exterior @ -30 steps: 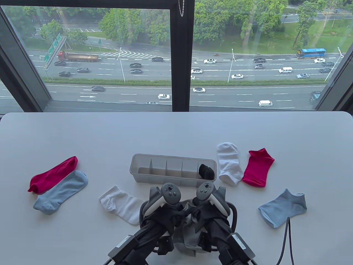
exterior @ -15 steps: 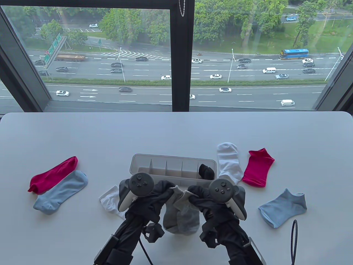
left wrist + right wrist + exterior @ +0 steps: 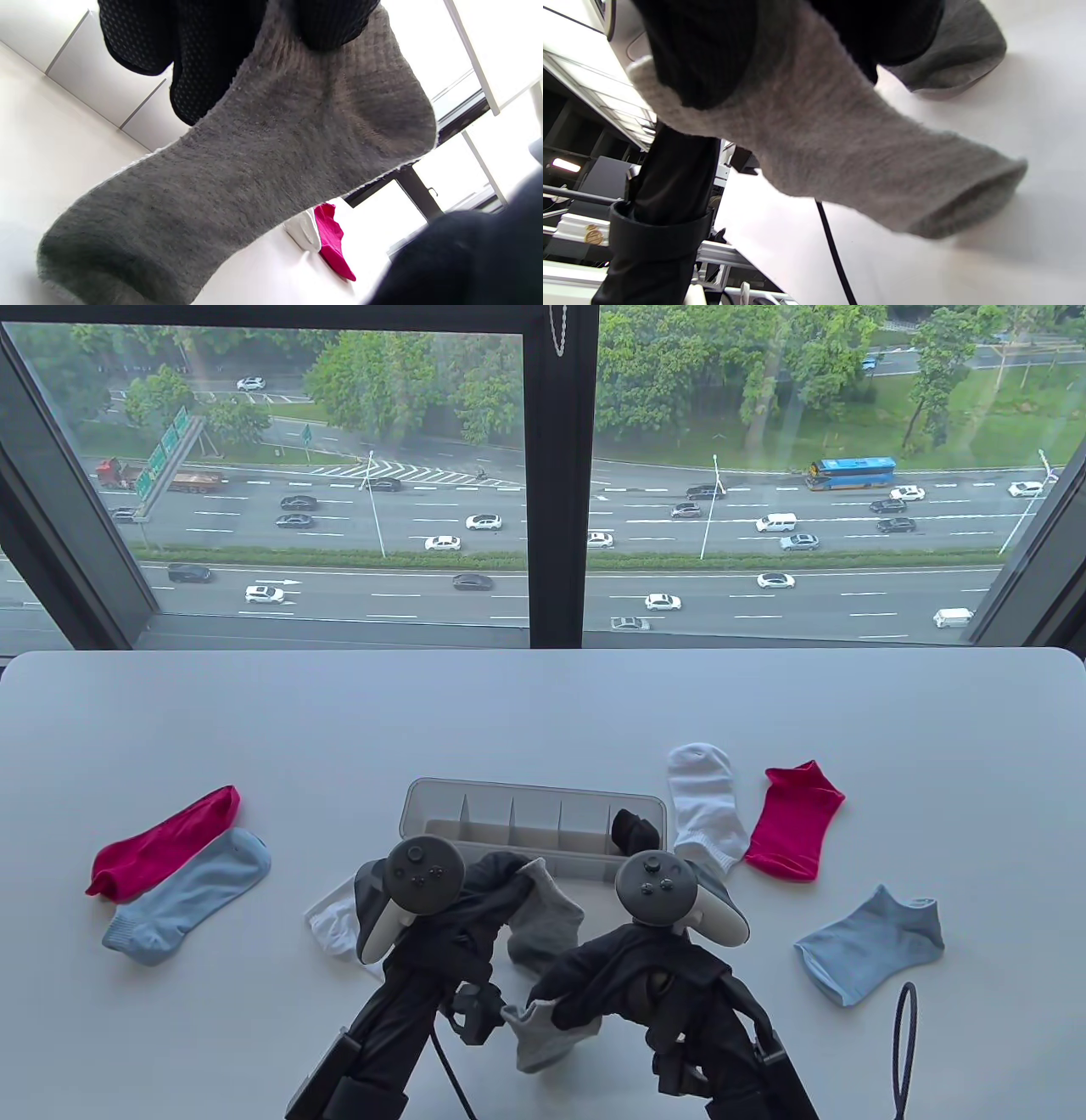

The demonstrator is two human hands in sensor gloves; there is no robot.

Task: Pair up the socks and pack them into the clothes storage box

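A grey sock (image 3: 254,169) of fuzzy, ribbed knit cloth is shown, its weave rough and matt. Dotted black fabric is seen on the glove fingers (image 3: 191,63). The storage box (image 3: 441,802) is made of translucent, smooth plastic. A matt white finish is presented by the table (image 3: 339,712). Soft cloth is evident in a crimson sock (image 3: 793,819).

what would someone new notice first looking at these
Both gloved hands at the table's near edge hold grey socks: the left hand grips one grey sock, the right hand another grey sock. Behind them sits the divided storage box, black socks in its right end compartment. Red, blue and white socks lie scattered either side.
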